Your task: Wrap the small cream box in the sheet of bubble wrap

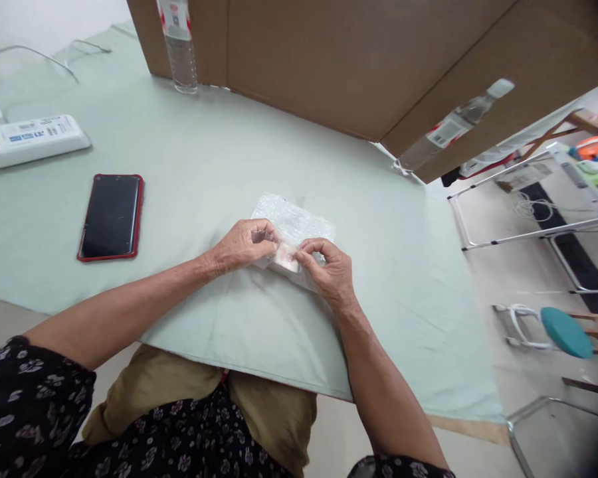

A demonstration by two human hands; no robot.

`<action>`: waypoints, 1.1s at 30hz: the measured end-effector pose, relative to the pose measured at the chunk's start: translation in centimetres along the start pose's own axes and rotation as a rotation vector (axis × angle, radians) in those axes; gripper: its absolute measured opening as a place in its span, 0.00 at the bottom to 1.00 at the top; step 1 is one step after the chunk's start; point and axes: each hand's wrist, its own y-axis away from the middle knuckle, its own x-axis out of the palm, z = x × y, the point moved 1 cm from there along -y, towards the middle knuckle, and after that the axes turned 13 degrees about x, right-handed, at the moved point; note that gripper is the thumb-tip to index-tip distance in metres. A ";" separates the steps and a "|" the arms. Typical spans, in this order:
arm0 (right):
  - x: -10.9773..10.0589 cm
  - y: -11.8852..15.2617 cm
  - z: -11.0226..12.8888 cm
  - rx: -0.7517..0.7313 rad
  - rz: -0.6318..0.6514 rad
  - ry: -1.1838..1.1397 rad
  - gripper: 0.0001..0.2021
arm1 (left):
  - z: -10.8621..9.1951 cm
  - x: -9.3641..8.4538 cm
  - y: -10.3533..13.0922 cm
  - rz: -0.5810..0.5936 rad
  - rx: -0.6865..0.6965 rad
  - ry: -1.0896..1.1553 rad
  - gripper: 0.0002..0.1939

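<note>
Clear bubble wrap (296,219) lies on the pale green cloth near the middle of the table, around a small whitish item (286,257) with faint reddish marks. What that item is cannot be made out. My left hand (244,247) pinches the wrap at the item's left side, thumb against fingers. On the right side my right hand (327,265) pinches the wrap's near edge between thumb and forefinger. Both hands are close together, with the item showing between them.
A red-edged phone (110,216) lies to the left, with a white power strip (37,139) behind it. A brown cardboard panel (309,60) stands at the back, with a bottle (179,50) and another bottle (448,129) against it. A teal stool (567,332) is on the right.
</note>
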 end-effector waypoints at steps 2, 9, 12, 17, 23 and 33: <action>0.0 0.0 0.0 0.003 0.005 -0.005 0.07 | -0.1 -0.1 0.0 -0.002 -0.008 0.005 0.09; 0.2 0.1 0.0 0.032 -0.016 -0.021 0.06 | 0.5 0.4 0.0 -0.013 -0.009 -0.003 0.11; 0.3 0.1 0.0 0.051 -0.012 -0.022 0.06 | 1.0 0.6 -0.1 -0.031 0.015 -0.001 0.10; 0.3 0.1 0.1 0.066 -0.014 -0.006 0.06 | 1.3 0.7 -0.1 -0.050 0.043 -0.016 0.09; 0.3 0.1 0.2 0.079 -0.026 0.025 0.05 | 1.2 0.7 -0.1 -0.051 0.040 -0.019 0.09; 0.4 -0.2 -0.5 0.098 -0.064 0.013 0.06 | 0.9 0.6 -0.1 -0.047 0.039 -0.037 0.08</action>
